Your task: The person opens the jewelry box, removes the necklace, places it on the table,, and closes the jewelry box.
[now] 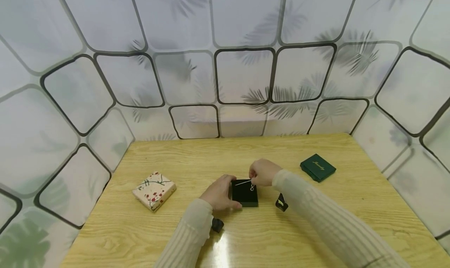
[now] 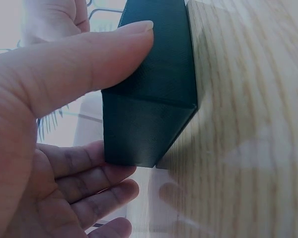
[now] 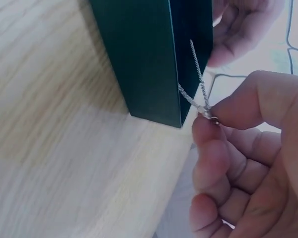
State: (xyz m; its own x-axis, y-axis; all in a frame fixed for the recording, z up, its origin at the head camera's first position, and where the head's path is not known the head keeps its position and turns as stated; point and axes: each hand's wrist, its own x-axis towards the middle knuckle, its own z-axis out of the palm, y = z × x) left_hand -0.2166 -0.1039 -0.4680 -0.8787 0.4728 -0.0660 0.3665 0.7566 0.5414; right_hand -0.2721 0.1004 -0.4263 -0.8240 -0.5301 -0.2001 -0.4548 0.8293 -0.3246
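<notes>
A dark green jewelry box [image 1: 245, 202] stands lidless on the table, its black lining facing up. My left hand [image 1: 220, 193] grips it from the left, the thumb [image 2: 124, 52] along the near side and the fingers [image 2: 97, 173] around the far corner. Above the box's right edge, my right hand [image 1: 263, 173] pinches one end of a thin silver chain [image 3: 197, 74] between thumb and index finger. Two strands run from the fingertips into the box. A small looped piece [image 1: 252, 188] hangs over the lining. Whether the chain is a necklace or a bracelet, I cannot tell.
A dark green lid [image 1: 318, 167] with gold lettering lies at the right. At the left sits a cream box [image 1: 154, 190] with a red blossom pattern. A patterned curtain [image 1: 242, 76] borders the wooden table [image 1: 197, 154] at the back and sides.
</notes>
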